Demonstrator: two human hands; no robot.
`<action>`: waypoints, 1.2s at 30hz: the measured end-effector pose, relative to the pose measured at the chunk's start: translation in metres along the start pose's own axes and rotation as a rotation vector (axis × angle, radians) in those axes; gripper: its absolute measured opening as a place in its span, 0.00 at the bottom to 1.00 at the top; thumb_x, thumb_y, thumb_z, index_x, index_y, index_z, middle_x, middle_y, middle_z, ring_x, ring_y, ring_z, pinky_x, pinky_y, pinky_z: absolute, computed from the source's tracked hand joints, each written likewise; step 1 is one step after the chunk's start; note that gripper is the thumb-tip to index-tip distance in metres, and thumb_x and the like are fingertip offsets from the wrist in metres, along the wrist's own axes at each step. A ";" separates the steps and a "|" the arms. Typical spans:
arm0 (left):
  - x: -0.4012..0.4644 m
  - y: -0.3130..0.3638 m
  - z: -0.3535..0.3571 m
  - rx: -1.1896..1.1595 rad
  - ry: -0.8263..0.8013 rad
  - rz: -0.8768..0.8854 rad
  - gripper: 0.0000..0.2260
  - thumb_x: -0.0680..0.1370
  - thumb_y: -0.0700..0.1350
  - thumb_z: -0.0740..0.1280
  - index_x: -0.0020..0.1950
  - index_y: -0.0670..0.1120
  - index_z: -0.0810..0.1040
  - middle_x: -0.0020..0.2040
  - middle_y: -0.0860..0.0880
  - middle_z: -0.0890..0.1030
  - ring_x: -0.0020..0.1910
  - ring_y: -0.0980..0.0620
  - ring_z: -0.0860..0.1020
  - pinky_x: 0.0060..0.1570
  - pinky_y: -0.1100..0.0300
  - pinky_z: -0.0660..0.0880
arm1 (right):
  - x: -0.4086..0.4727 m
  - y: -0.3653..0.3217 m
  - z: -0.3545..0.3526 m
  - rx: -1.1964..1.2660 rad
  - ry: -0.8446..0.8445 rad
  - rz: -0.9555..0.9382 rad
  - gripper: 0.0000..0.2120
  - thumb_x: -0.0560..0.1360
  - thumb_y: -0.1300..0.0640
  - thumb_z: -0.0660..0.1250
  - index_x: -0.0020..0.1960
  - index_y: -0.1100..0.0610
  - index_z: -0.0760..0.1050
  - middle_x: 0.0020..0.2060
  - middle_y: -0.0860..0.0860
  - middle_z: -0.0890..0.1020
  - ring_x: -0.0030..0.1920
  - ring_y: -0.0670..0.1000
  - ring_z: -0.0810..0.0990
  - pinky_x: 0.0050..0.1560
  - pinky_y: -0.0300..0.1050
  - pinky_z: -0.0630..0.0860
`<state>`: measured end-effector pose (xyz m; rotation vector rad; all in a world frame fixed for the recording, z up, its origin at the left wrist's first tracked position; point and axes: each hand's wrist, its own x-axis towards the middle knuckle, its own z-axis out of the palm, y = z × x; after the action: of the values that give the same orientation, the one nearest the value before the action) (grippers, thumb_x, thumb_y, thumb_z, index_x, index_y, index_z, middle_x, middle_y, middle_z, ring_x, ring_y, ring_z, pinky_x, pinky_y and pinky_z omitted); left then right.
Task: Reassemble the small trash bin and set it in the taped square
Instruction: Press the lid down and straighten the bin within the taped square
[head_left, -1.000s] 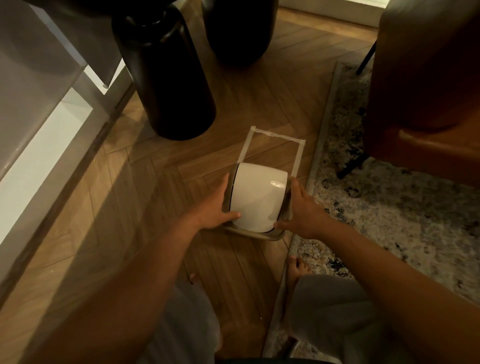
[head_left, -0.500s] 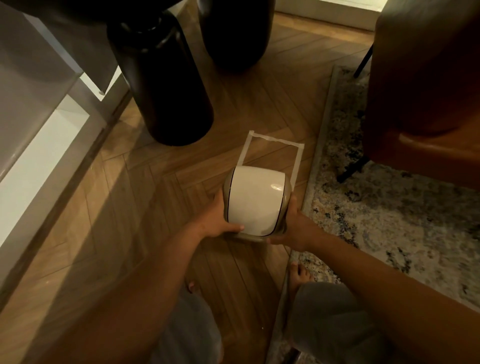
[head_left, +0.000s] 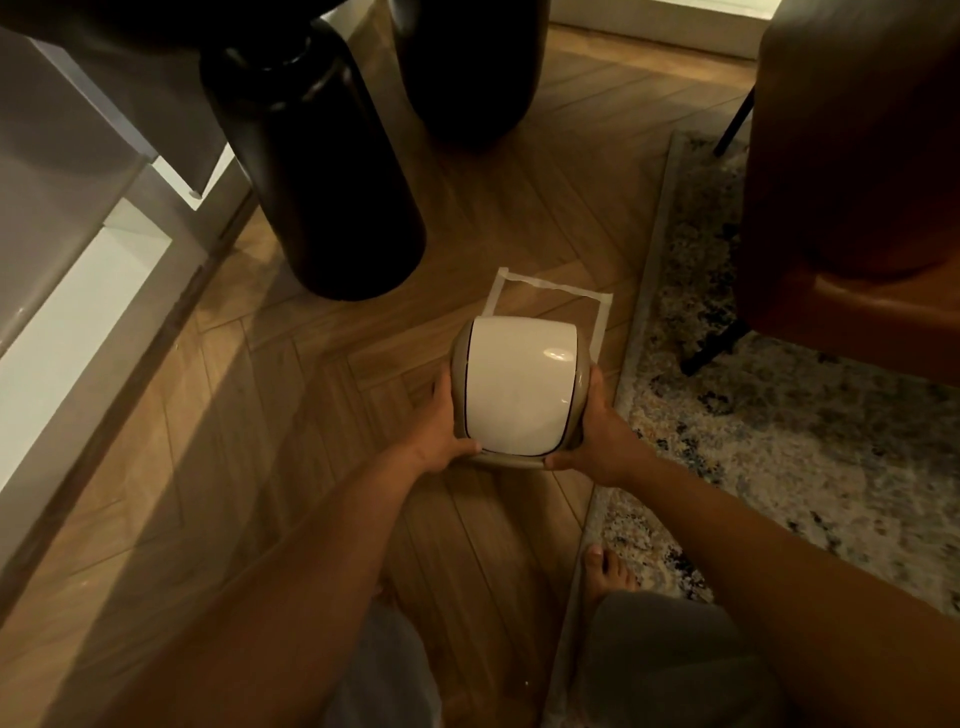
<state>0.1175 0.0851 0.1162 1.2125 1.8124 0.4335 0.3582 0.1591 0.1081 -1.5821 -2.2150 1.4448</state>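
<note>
The small trash bin (head_left: 519, 387) has a white domed swing lid in a beige rim and is seen from above. My left hand (head_left: 441, 426) grips its left side and my right hand (head_left: 597, 431) grips its right side. The bin covers the near part of the taped square (head_left: 550, 285), a pale tape outline on the wood floor. Only the square's far edge and parts of its two side strips show. The bin's body below the lid is hidden, so I cannot tell whether it touches the floor.
Two tall dark vases, one (head_left: 322, 171) on the left and one (head_left: 467, 67) behind it, stand beyond the square. A brown leather chair (head_left: 857, 182) sits on a patterned rug (head_left: 779, 415) at the right. White cabinet fronts (head_left: 78, 234) run along the left. My bare foot (head_left: 608, 571) rests near the rug's edge.
Both hands have carried the bin a little forward, toward the taped square's far edge, and their grip has slid lower along its sides. More of the square is covered now.
</note>
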 end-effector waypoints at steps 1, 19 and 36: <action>0.003 0.000 -0.001 -0.001 0.001 0.004 0.57 0.68 0.42 0.80 0.80 0.53 0.38 0.78 0.45 0.60 0.75 0.43 0.61 0.72 0.44 0.62 | 0.005 0.002 -0.004 0.015 -0.019 -0.006 0.74 0.60 0.56 0.85 0.79 0.50 0.26 0.75 0.57 0.67 0.73 0.59 0.69 0.70 0.58 0.69; 0.057 0.025 0.008 -0.007 0.066 0.078 0.57 0.65 0.44 0.82 0.80 0.51 0.44 0.77 0.45 0.63 0.74 0.46 0.63 0.72 0.46 0.63 | 0.021 0.034 -0.019 0.099 0.107 -0.051 0.57 0.65 0.52 0.82 0.81 0.47 0.47 0.74 0.48 0.70 0.72 0.52 0.70 0.69 0.57 0.71; 0.103 0.016 0.012 -0.116 0.189 0.138 0.47 0.65 0.45 0.82 0.77 0.48 0.60 0.73 0.48 0.70 0.71 0.50 0.68 0.64 0.61 0.62 | 0.048 0.044 -0.029 0.186 0.159 -0.157 0.51 0.73 0.53 0.76 0.82 0.48 0.43 0.76 0.48 0.66 0.75 0.48 0.67 0.72 0.57 0.69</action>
<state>0.1231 0.1794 0.0714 1.2548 1.8384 0.7436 0.3817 0.2154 0.0725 -1.3805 -2.0027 1.3836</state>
